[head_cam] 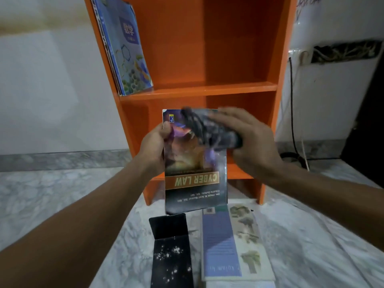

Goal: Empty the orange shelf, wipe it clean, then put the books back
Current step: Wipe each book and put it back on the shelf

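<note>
The orange shelf stands on the floor against the wall. A few blue books lean in the left of its upper compartment. My left hand grips the left edge of a dark "Cyber Law" book, held upside down in front of the lower compartment. My right hand presses a dark crumpled cloth onto the top of the book's cover; the cloth is blurred. On the floor in front lie a black book and a white-and-blue book.
The floor is grey-white marble. A black cable hangs down the wall right of the shelf, by a wall socket. A dark object stands at the right edge.
</note>
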`<state>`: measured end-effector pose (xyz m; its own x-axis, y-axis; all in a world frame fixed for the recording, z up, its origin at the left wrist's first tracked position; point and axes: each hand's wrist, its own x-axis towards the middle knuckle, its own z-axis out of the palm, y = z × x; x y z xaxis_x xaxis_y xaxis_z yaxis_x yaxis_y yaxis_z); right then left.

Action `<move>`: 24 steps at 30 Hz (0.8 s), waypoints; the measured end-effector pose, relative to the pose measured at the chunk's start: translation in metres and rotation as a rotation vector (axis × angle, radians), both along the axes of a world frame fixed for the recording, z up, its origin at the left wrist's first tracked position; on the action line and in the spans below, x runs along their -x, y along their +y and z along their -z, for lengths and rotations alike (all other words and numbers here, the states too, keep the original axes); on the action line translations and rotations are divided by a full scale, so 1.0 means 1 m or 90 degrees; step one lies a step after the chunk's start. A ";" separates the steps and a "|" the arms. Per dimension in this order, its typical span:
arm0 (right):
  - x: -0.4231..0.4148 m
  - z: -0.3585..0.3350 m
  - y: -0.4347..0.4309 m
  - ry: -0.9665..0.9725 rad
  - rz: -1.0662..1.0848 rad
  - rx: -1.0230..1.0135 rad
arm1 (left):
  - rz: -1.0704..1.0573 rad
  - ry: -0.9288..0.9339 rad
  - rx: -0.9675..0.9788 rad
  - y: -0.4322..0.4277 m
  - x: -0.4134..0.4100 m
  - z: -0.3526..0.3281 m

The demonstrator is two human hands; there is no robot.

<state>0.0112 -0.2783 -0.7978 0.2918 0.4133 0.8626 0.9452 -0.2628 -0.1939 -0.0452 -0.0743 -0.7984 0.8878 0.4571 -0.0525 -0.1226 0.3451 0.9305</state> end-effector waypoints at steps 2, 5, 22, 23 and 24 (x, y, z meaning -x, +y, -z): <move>-0.007 -0.022 0.020 0.036 0.086 0.003 | 0.018 -0.002 -0.015 -0.008 -0.004 -0.002; 0.007 0.031 0.034 0.017 0.087 0.211 | 0.032 -0.003 0.028 -0.019 -0.010 -0.005; -0.018 0.192 -0.020 0.526 0.150 0.865 | -0.295 0.054 0.017 0.001 -0.036 0.025; -0.019 0.196 -0.020 0.488 0.162 0.863 | -0.302 0.062 0.016 0.001 -0.037 0.026; -0.019 0.189 -0.017 0.449 0.161 0.831 | -0.311 0.068 0.018 0.002 -0.037 0.027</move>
